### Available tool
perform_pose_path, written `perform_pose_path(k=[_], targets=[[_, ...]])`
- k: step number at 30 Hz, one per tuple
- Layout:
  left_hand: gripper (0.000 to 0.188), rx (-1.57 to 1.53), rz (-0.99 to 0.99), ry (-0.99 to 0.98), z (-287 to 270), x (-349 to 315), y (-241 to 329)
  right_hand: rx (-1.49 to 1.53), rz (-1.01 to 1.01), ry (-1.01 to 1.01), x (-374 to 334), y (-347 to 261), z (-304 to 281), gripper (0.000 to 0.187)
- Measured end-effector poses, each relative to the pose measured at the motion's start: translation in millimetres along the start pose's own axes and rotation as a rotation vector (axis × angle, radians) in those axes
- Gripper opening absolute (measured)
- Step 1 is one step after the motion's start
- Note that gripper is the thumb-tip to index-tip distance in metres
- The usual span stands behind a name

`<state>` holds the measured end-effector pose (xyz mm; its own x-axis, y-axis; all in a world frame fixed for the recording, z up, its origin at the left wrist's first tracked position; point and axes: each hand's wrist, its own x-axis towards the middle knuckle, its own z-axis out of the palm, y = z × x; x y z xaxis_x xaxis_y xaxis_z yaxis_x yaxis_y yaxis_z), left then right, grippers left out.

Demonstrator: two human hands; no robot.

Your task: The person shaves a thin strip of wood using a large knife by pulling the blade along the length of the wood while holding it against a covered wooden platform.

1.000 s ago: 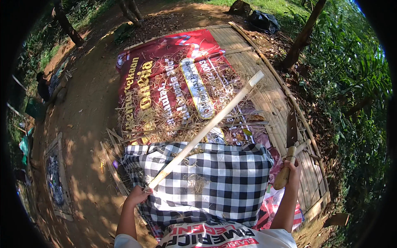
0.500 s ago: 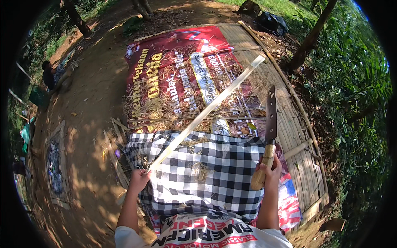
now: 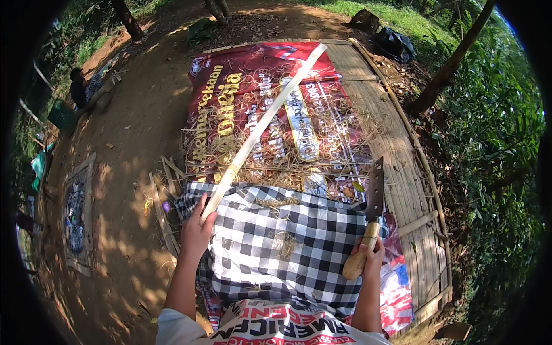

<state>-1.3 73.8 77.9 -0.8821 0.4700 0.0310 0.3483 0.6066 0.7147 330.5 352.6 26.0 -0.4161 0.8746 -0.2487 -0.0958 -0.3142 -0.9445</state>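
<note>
My left hand (image 3: 198,227) grips the near end of a long pale strip, likely split bamboo (image 3: 257,132). The strip slants away and to the right over a red printed banner (image 3: 270,57) strewn with curly shavings. In my right hand (image 3: 370,256) is a large knife (image 3: 375,192), held by its thick wooden handle. Its dark blade has a row of holes and points away from me, apart from the strip. A black-and-white checked cloth (image 3: 270,247) covers my lap between both hands, with a few shavings on it.
The banner lies on a slatted bamboo platform (image 3: 414,167). Offcut sticks (image 3: 164,213) lean at its left edge. A framed pit of ash (image 3: 76,213) is on the dirt at left, and a person (image 3: 79,86) sits farther off. Dense bushes (image 3: 500,115) border the right.
The strip has swung to the left at its far end and my left fingers have shifted on it. My right hand has lowered the knife a little toward me.
</note>
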Motion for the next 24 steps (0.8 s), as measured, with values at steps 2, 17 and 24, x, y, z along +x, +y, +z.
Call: perform_pose_path(k=[2, 17, 24], targets=[[0.045, 0.05, -0.068, -0.046, 1, -5, 16, -0.004, 0.019, 0.004, 4, 2, -1, 0.037], [0.026, -0.105, -0.159, -0.099, 36, -2, 6, 0.036, 0.05, -0.045, 7, -4, 3, 0.037], [0.024, -0.137, -0.131, -0.18, 48, 0, 16, 0.029, 0.056, -0.034, 6, -4, 5, 0.036]])
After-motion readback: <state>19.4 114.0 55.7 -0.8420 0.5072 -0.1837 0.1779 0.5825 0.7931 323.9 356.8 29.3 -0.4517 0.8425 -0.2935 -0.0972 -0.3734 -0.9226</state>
